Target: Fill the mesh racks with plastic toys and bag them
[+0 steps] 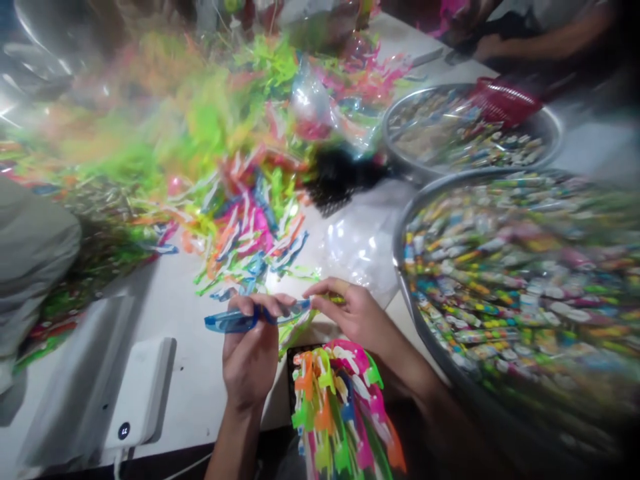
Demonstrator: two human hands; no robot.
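Note:
My left hand [253,357] is closed around a long, see-through blue plastic piece [230,321], which lies roughly level above the table edge. At the piece's right end, the thumb and forefinger of my right hand [347,307] pinch its tip. What exactly the piece is, I cannot make out. Just beyond both hands lies a loose heap of similar bright plastic pieces [250,227] in pink, orange, green and blue, many with white strips. Below my hands, a dark basket [291,383] holds a bundle of neon plastic pieces [330,407] lined up lengthwise.
Two round metal basins, a near one [400,250] and a far one [390,113], hold many small printed tubes. A red basket [507,101] sits in the far basin. A white power bank [143,380] with a cable lies left. Another person's arm [545,47] shows top right.

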